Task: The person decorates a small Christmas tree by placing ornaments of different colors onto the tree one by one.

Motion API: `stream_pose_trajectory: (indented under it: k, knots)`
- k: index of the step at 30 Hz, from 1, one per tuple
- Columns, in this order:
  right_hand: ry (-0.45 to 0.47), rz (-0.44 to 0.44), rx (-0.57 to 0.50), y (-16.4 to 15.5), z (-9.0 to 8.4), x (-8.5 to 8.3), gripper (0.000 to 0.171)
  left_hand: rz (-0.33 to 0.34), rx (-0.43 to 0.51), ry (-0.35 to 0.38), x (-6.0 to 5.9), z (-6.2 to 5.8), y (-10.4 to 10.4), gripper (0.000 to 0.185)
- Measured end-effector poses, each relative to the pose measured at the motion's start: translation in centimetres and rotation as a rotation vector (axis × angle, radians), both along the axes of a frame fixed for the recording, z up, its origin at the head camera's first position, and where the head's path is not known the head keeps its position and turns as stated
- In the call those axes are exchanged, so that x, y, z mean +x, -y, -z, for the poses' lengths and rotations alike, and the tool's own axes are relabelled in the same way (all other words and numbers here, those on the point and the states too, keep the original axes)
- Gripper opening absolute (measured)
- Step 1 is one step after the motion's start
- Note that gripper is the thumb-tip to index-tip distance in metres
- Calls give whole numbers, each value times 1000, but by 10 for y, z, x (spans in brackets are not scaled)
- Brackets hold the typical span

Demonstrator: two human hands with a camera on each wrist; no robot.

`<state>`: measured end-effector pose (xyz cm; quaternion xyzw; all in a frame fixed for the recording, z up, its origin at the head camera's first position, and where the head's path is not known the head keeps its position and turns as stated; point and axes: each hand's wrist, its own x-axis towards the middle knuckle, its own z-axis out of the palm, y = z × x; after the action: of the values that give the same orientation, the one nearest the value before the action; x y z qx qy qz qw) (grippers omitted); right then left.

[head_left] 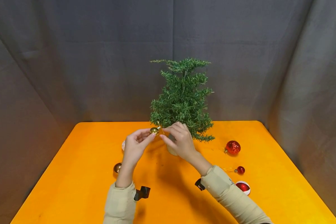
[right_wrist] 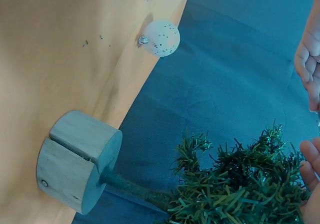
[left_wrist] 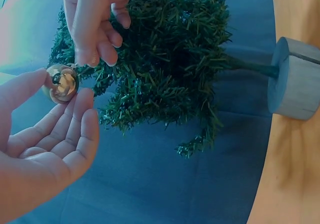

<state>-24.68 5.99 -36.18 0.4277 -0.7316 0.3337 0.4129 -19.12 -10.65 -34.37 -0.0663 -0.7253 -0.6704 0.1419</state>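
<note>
Gold ball (head_left: pixel 154 131): pinched between thumb and fingers of the left hand (head_left: pixel 133 146); held above the orange surface (head_left: pixel 81 189), just beside the tree's lower branches.
Right hand (head_left: pixel 181 139): beside the ball's cap and gold thread (head_left: pixel 163 132), thumb and forefinger apart; cannot tell whether they grip the thread.
Tree (head_left: pixel 182 96): upright, nearer the surface's far edge.
Red balls: glittery one (head_left: pixel 233 147) and small one (head_left: pixel 241 170), toward the right edge.
White speckled ball (right_wrist: pixel 162 37): toward the left edge.
</note>
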Motion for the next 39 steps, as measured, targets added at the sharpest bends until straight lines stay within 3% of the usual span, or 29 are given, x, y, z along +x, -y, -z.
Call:
stream_pose_trajectory:
  k: [5, 18, 22, 26, 33, 39]
  knots:
    - [16, -3, -26, 0, 0, -1, 7, 12, 35, -12, -1, 0, -2, 25]
    - [159, -87, -195, 0, -6, 0, 9, 24, 95, 24, -2, 6, -3, 24]
    - [209, -112, -233, 3, -20, 12, 10, 27, 92, 24, -1, 7, -3, 24]
    - [250, -117, -240, 5, -35, 27, 9, 39, 89, 29, 0, 7, -3, 24]
    - [290, -161, -247, 3, -34, 25, 8, 56, 111, 35, -1, 9, -3, 23]
    - [299, -148, -236, 2, -36, 27, 7, 60, 117, 62, -1, 12, -1, 24]
